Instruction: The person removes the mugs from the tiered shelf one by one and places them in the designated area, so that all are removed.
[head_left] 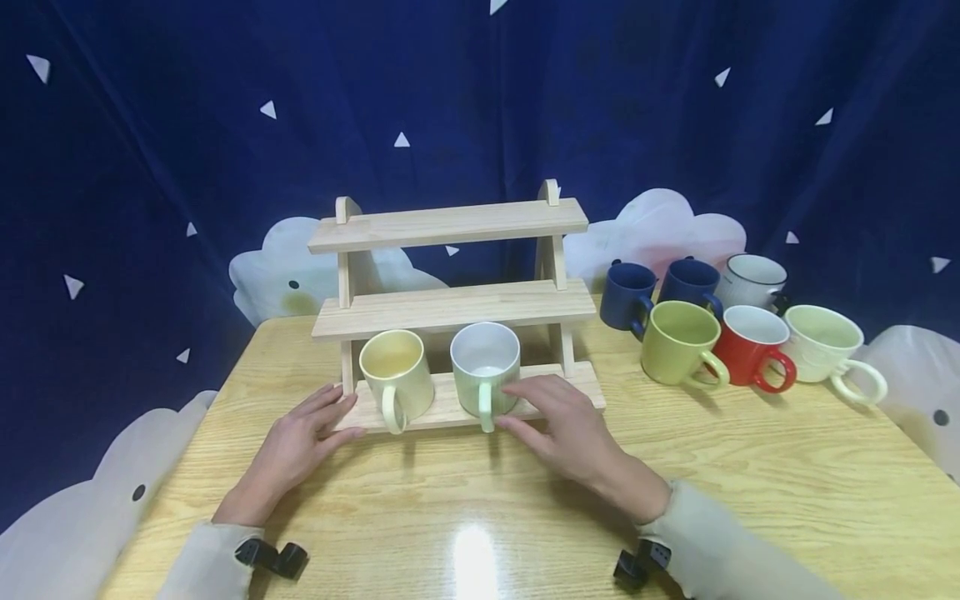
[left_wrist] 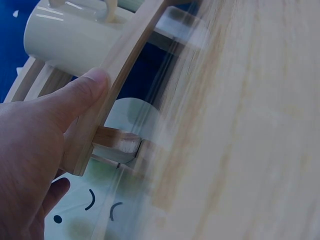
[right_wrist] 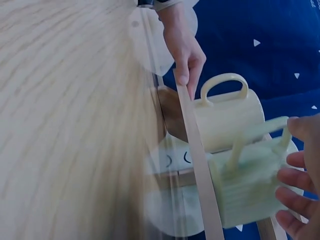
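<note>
A three-tier wooden display rack (head_left: 453, 304) stands on the table, with two mugs on its lowest shelf. The cream-yellow mug (head_left: 412, 379) is on the left; the mint green mug (head_left: 474, 387) is to its right. Both handles face me. My left hand (head_left: 303, 446) grips the left end of the lowest shelf, its thumb along the front edge in the left wrist view. My right hand (head_left: 573, 433) touches the right side of the mint green mug and its handle, thumb near the handle's lower end. That mug looks blurred in the right wrist view.
Several mugs stand at the right: two navy mugs (head_left: 625, 300), an olive-green mug (head_left: 671, 342), a red mug (head_left: 738, 354), a white dark-rimmed mug (head_left: 742, 287) and a pale green mug (head_left: 813, 354). A dark blue curtain (head_left: 480, 92) hangs behind the wooden table (head_left: 405, 517).
</note>
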